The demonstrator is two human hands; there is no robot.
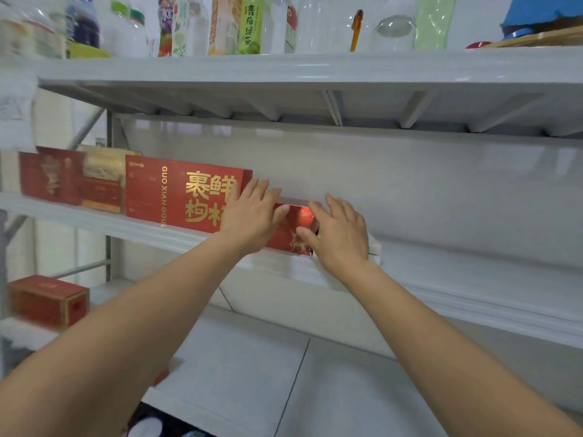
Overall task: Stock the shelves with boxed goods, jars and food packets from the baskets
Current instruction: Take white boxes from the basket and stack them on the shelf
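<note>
Two bare forearms reach up from the bottom of the view toward a white shelving unit. Its middle shelf (473, 279) is the one being stocked, and the long stretch of it to the right of the hands holds nothing I can see. The top shelf (284, 67) carries a row of drink bottles (249, 23) and clear containers.

On the middle shelf, at the left, a large red box with gold lettering (179, 193) stands upright. Beyond it are a tan-and-red box (104, 181) and a darker red box (52, 178), both blurred. Lower down at the far left sits another red carton (47, 301).

Just beside the large box, at the front edge of the shelf, is a small red box (291, 230) with both hands on it. The left hand (252, 216) lies flat against its left end, fingers straight, partly covering the large box. The right hand (340, 234) is spread over its right end, thumb against the front face. Neither hand curls round it; they seem to be nudging it into line.

I'd judge the job partly done: a few boxes are placed, and no jars or packets show on this shelf. The baskets are out of sight, so what remains in them cannot be told.
</note>
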